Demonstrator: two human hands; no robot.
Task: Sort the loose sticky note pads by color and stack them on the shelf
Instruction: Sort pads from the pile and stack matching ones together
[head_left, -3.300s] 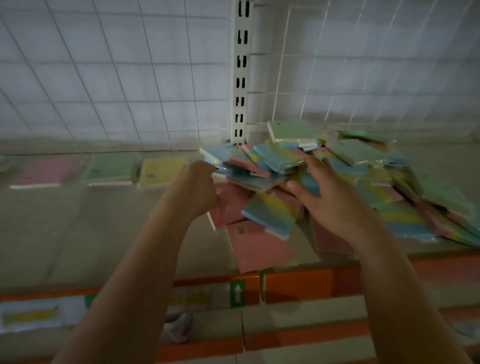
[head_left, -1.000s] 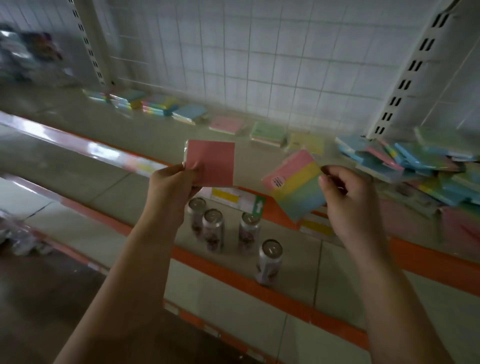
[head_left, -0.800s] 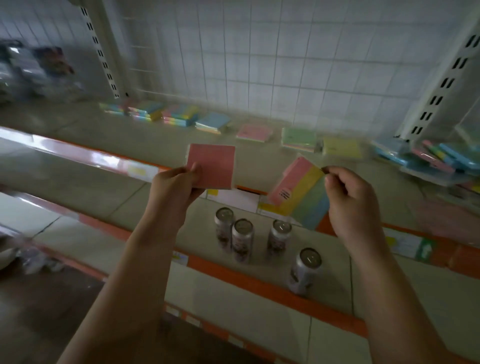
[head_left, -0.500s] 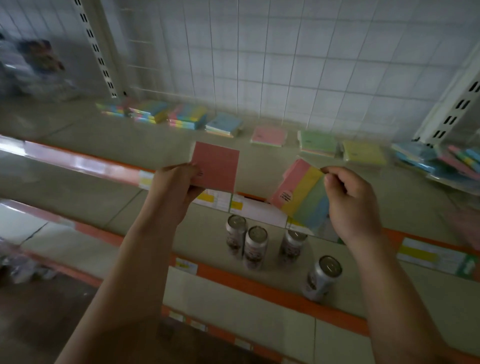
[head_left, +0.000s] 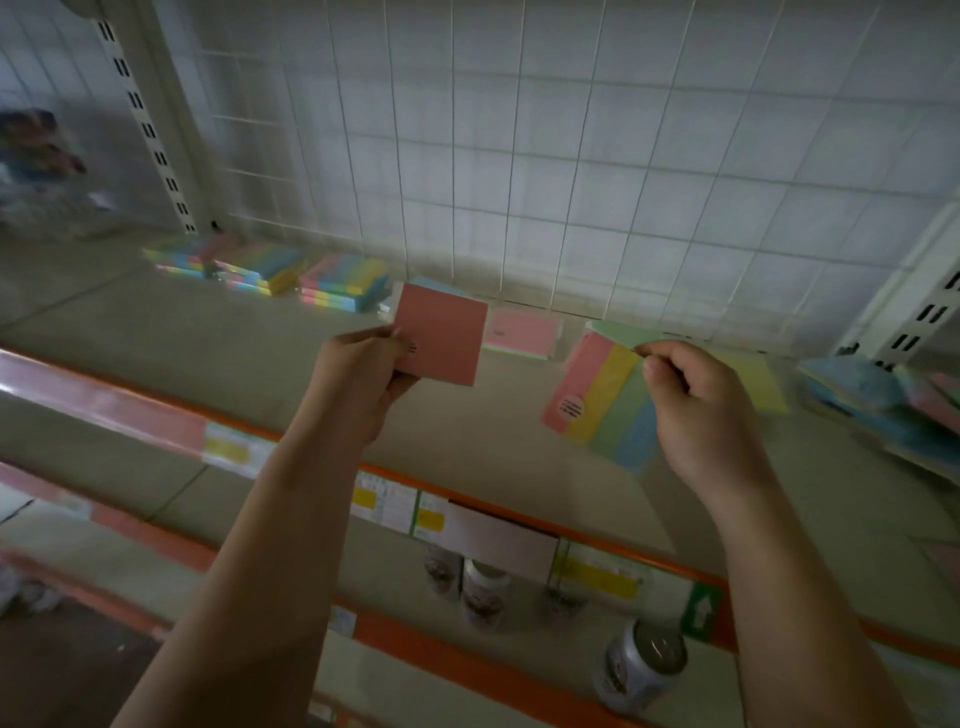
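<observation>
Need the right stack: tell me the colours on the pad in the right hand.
Pink, yellow, green and blue stripes on the striped pad, pinched by the right hand; head view.

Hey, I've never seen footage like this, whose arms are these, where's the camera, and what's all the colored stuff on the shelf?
There is no machine here: these are a person's two bare arms, filmed by one wide-angle camera worn on the head, looking forward and down.

The left hand holds a plain pink pad of sticky notes. The right hand pinches a striped pad with pink, yellow, green and blue bands.

Both are held over a store shelf. Along its back lie sorted pads: striped stacks on the left, then a pink stack, and a yellow stack partly behind the right hand. At far right is a loose pile of unsorted pads. Drink cans stand on the shelf below.
</observation>
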